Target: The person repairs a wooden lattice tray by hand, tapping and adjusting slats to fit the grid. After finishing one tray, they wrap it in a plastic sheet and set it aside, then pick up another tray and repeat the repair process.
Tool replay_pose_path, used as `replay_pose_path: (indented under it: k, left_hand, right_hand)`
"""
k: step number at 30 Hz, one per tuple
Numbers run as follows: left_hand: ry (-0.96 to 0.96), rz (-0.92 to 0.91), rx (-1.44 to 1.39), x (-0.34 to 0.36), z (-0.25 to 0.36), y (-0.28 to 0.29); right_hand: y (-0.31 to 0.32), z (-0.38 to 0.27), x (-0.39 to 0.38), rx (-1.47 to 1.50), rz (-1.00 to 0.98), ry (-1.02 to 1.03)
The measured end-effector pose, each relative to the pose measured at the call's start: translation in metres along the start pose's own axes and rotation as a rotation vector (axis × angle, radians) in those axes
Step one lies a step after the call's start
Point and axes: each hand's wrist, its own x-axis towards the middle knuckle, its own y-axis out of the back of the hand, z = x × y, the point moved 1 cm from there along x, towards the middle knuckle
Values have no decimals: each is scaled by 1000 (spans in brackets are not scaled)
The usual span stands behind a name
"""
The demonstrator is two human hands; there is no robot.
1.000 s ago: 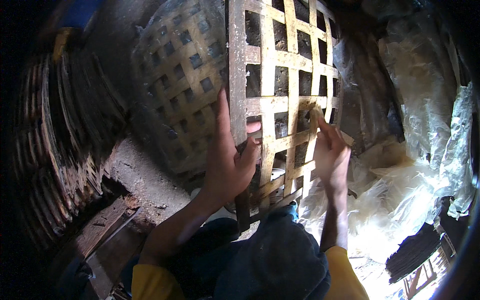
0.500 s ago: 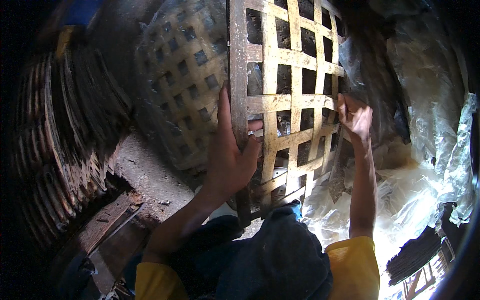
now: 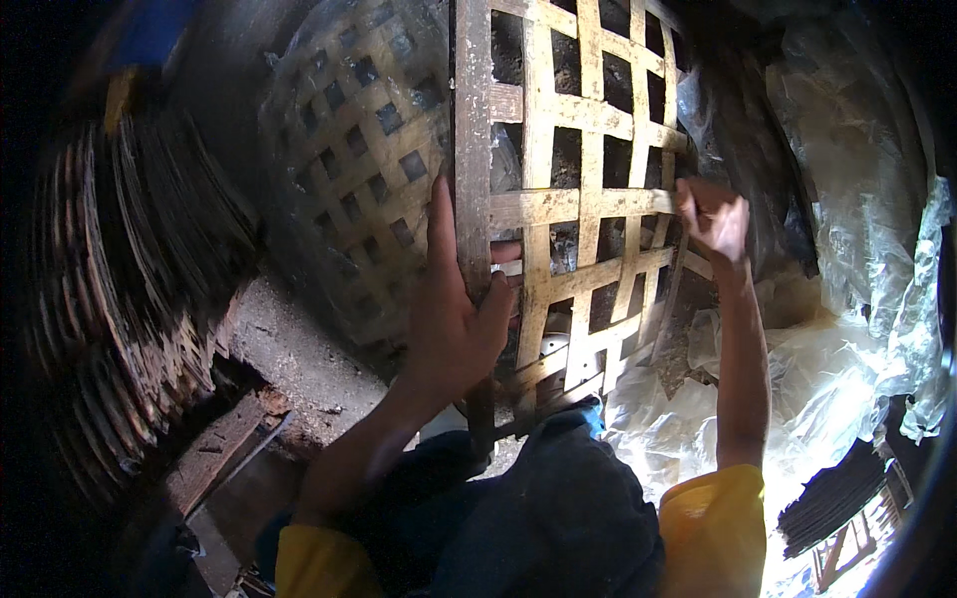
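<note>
An upright woven panel of pale flat strips (image 3: 590,149) with a darker wooden side bar (image 3: 472,120) stands before me. My left hand (image 3: 454,329) grips that bar low on the left, its fingers wrapped round it and partly through the lattice. At the panel's right edge, my right hand (image 3: 720,219) is closed on the end of a horizontal strip (image 3: 633,201), its fingertips slightly blurred by motion.
Stacks of thin, weathered slats (image 3: 120,289) lie at the left, above a broken board (image 3: 214,448). A second lattice under cloudy plastic (image 3: 349,229) stands behind the panel. Crumpled translucent sheeting (image 3: 842,199) covers the right. Dark cloth (image 3: 558,508) lies below me.
My right hand has moved from the middle of the lattice out to its right edge and a little upward. My left hand keeps its hold on the bar, almost unmoved.
</note>
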Motion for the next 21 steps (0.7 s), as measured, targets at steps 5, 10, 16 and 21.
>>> replay_pose_path:
  k: [5, 10, 16, 21]
  left_hand:
    - [-132, 52, 155, 5, -15, -5]
    - [18, 28, 3, 5, -7, 6]
    - [-51, 48, 127, 4, -11, -3]
    - [-42, 40, 30, 3, -9, 6]
  right_hand:
    - [-24, -26, 13, -96, 211, 175]
    - [-28, -45, 15, 16, 241, 163]
    - [-33, -26, 0, -12, 233, 76]
    - [-32, -40, 13, -96, 149, 120]
